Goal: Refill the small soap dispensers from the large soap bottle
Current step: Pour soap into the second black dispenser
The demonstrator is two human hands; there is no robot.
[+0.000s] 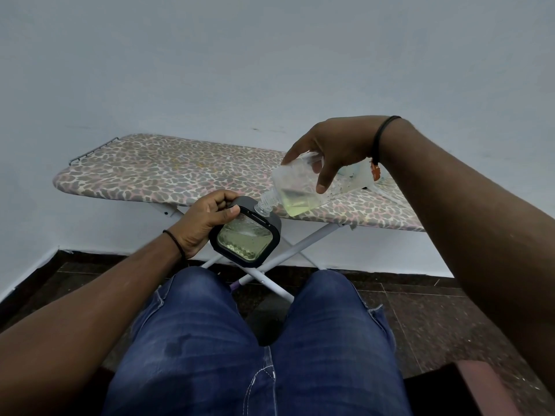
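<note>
Wall [270, 55]: pale, plain, behind everything. Ironing board [168, 169]: leopard-print cover, white crossed legs, standing on dark tiled floor [435, 310] against the wall. Person, seated: blue jeans [255, 355] in the foreground. Large soap bottle [300, 190]: clear plastic, tilted neck-down over the board's near edge, yellowish liquid pooled toward its neck; grasped from above by the right hand [336, 148], fingers curled round its body. Small soap dispenser [245, 235]: black square frame, clear patterned face showing greenish liquid, held in front of the board above the knees, gripped at its left edge by the left hand [204, 220]. Bottle mouth touches the dispenser's top opening.
</note>
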